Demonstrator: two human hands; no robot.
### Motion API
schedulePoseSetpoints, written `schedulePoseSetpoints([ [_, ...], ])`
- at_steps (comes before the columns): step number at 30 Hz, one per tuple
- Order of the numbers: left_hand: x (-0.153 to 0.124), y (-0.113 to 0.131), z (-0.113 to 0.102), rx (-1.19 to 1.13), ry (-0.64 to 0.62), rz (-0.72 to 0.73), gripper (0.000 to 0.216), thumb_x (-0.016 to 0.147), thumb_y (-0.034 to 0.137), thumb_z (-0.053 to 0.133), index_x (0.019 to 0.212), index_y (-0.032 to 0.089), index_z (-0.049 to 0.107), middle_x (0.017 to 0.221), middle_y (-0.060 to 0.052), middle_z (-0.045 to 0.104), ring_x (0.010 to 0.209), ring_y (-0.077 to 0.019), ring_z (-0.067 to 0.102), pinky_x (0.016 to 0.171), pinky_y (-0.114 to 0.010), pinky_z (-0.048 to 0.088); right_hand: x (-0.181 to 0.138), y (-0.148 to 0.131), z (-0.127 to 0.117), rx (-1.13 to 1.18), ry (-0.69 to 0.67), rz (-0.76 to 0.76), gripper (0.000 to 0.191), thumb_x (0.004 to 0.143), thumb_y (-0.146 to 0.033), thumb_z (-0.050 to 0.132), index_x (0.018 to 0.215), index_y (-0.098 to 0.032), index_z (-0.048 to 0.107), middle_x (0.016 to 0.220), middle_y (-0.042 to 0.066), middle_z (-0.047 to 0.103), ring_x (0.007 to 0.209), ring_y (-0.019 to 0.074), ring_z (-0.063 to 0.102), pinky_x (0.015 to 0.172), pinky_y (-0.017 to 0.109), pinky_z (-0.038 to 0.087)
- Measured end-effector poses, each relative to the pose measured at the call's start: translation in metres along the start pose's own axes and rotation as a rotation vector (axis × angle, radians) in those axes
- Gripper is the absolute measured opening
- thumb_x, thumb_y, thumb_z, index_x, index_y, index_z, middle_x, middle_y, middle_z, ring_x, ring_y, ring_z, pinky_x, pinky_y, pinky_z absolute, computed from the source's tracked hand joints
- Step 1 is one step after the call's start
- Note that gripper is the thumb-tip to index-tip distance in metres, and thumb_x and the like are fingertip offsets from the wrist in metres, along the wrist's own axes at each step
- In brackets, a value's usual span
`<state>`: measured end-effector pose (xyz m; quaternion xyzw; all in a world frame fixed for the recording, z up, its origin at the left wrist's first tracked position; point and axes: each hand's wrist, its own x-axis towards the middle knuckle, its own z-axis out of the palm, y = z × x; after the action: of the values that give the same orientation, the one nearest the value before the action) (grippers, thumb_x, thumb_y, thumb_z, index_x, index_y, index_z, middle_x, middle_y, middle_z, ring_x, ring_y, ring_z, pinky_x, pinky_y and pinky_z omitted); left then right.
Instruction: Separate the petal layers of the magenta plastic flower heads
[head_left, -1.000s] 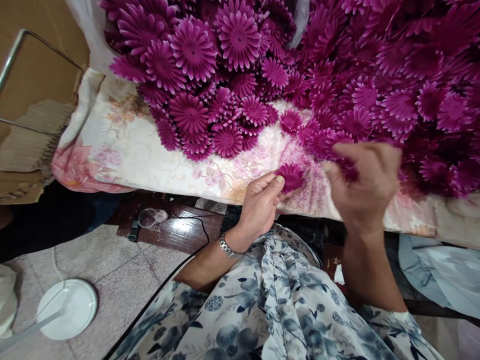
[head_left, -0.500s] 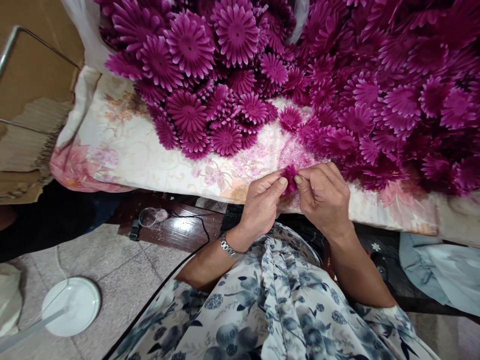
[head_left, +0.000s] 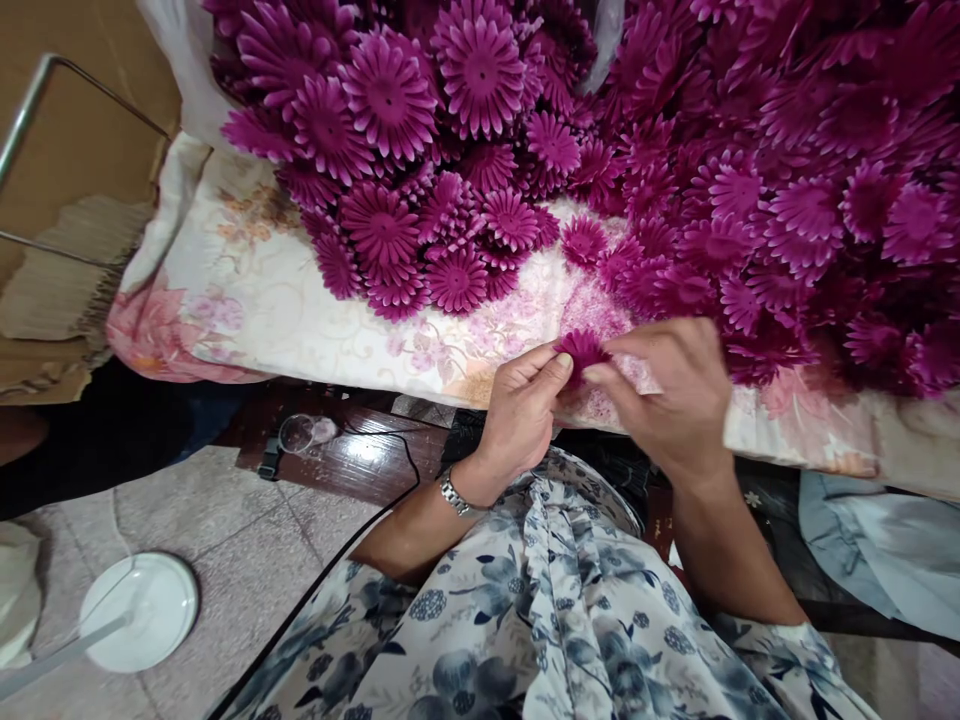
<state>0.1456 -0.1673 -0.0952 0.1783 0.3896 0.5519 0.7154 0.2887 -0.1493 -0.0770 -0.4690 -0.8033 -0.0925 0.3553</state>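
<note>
Grey speckled tile floor [head_left: 247, 530] below. Dark glossy wooden board [head_left: 352, 465] under table edge. Floral cloth [head_left: 262, 310] covers table. Cardboard [head_left: 67, 130] at left, metal frame [head_left: 45, 75] against it.

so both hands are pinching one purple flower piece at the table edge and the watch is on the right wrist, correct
Not quite. The watch is on the left wrist, not the right, as the head view shows. The rest holds: the left hand and the right hand both pinch one purple flower piece at the near edge of the cloth-covered table.
</note>
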Motion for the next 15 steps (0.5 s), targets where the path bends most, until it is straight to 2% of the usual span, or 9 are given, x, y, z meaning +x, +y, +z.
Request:
schedulePoseSetpoints([
  [2, 0.001, 0.0, 0.0, 0.017, 0.013, -0.008, 0.022, 0.063, 0.034, 0.08, 0.063, 0.015, 0.068, 0.057, 0.004, 0.048, 0.056, -0.0046, 0.038, 0.052, -0.016, 0.037, -0.003, -0.012, 0.009, 0.098, -0.089, -0.01, 0.01, 0.086, -0.026, 0.059, 0.079, -0.02, 0.055, 0.069, 0.001, 0.06, 0.07, 0.0145, 0.052, 0.067, 0.029, 0.041],
  [4, 0.0, 0.0, 0.001, 0.024, 0.014, -0.028, 0.023, 0.062, 0.033, 0.08, 0.061, 0.015, 0.067, 0.054, 0.005, 0.045, 0.053, -0.0044, 0.034, 0.048, -0.017, 0.031, -0.006, -0.015, 0.014, 0.112, -0.114, -0.001, 0.011, 0.087, -0.023, 0.056, 0.077, -0.021, 0.052, 0.067, 0.001, 0.059, 0.067, 0.0147, 0.05, 0.066, 0.03, 0.041],
  [6, 0.0, -0.001, 0.001, 0.022, -0.002, -0.034, 0.022, 0.062, 0.033, 0.08, 0.061, 0.015, 0.067, 0.054, 0.005, 0.045, 0.054, -0.0052, 0.035, 0.052, -0.018, 0.033, -0.008, -0.014, 0.016, 0.09, -0.114, -0.009, 0.01, 0.087, -0.021, 0.056, 0.078, -0.02, 0.051, 0.068, 0.002, 0.06, 0.066, 0.0154, 0.049, 0.066, 0.03, 0.041],
  [10, 0.0, -0.002, 0.001, 0.027, -0.017, -0.014, 0.021, 0.063, 0.033, 0.079, 0.071, 0.015, 0.072, 0.063, 0.002, 0.056, 0.065, -0.0084, 0.046, 0.066, -0.021, 0.04, -0.009, -0.012, 0.014, 0.03, -0.084, -0.013, 0.007, 0.087, -0.017, 0.053, 0.081, -0.02, 0.052, 0.069, 0.004, 0.06, 0.068, 0.0164, 0.049, 0.067, 0.031, 0.041],
  [15, 0.0, -0.004, 0.001, 0.052, -0.005, 0.017, 0.02, 0.063, 0.033, 0.079, 0.072, 0.016, 0.074, 0.059, 0.003, 0.056, 0.06, -0.006, 0.043, 0.062, -0.019, 0.038, -0.008, -0.017, 0.013, 0.048, -0.037, 0.024, 0.01, 0.086, -0.012, 0.052, 0.08, -0.02, 0.051, 0.068, 0.003, 0.06, 0.067, 0.0159, 0.049, 0.066, 0.03, 0.042],
])
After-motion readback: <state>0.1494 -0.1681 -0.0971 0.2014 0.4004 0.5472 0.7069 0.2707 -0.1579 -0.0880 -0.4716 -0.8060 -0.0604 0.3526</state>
